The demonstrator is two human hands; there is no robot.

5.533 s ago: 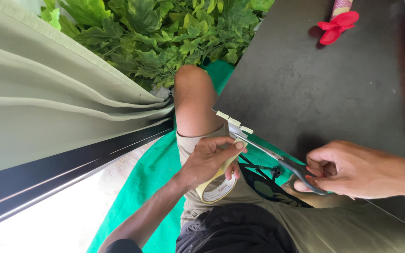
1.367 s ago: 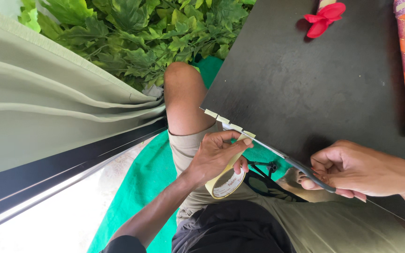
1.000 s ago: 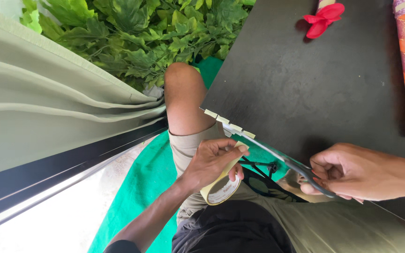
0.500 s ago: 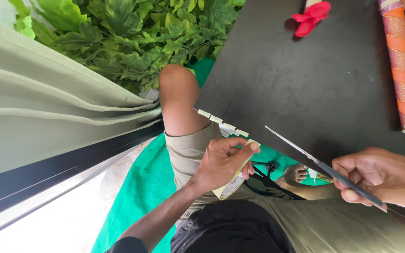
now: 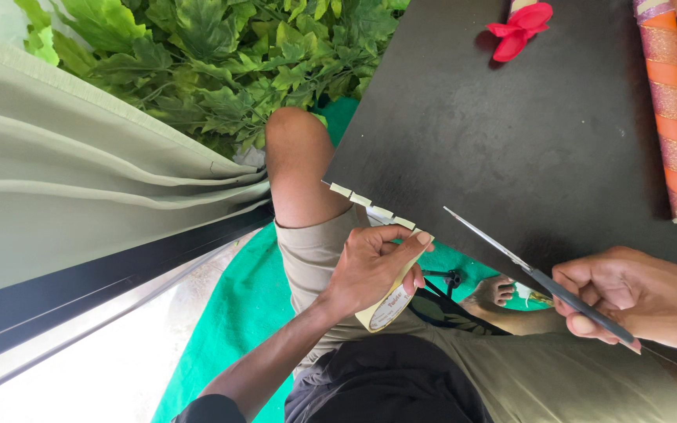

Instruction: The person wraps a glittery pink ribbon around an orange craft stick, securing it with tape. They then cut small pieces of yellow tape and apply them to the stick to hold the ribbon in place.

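My left hand (image 5: 370,266) holds a roll of cream masking tape (image 5: 388,305) just below the near edge of the black table (image 5: 526,149), thumb resting by the edge. Several short cut pieces of tape (image 5: 371,200) stick in a row along that edge. My right hand (image 5: 640,294) grips a pair of scissors (image 5: 526,270), blades closed and pointing up-left over the table's edge, apart from the tape.
A red fabric flower (image 5: 519,30) and an orange-and-pink wrapped tube (image 5: 667,110) lie on the table's far side. My bare knee (image 5: 299,157) rises beside the table. Green leafy plants (image 5: 213,63), a pale curtain (image 5: 80,188) and a green mat (image 5: 237,329) surround me.
My right hand has drawn the scissors away to the right, off the tape strip. My left hand has lifted the roll nearer the table edge, where another cut piece now sticks.
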